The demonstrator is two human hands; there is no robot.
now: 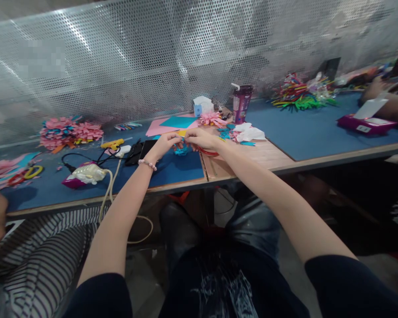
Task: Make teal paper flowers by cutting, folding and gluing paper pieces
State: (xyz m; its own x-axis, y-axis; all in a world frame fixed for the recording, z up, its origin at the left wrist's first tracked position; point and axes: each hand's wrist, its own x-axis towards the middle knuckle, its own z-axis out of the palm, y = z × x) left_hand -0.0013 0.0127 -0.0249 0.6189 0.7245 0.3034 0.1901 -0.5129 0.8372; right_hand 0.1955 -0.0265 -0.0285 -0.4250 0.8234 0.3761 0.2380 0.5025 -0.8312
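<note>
My left hand (166,145), with a beaded bracelet at its wrist, is closed in a pinch above the desk. A ruffled blue paper piece (181,150), like a small paper flower, shows just under its fingertips. My right hand (199,138) meets it from the other side, fingers pressed together; what lies between them is too small to make out. Red scissor-like handles (208,153) show partly under my right wrist. Behind my hands lie a pink sheet (154,128) and a blue sheet (179,122). A black flat object (139,152) is beside my left wrist.
A purple cup (242,105) with a straw stands behind crumpled tissue (249,133) and paper scraps. Leftward are a yellow glue gun (112,144), cables, a wrapped purple pack (82,176) and pink paper flowers (69,132). People sit on both sides; a perforated metal panel (135,66) rises behind.
</note>
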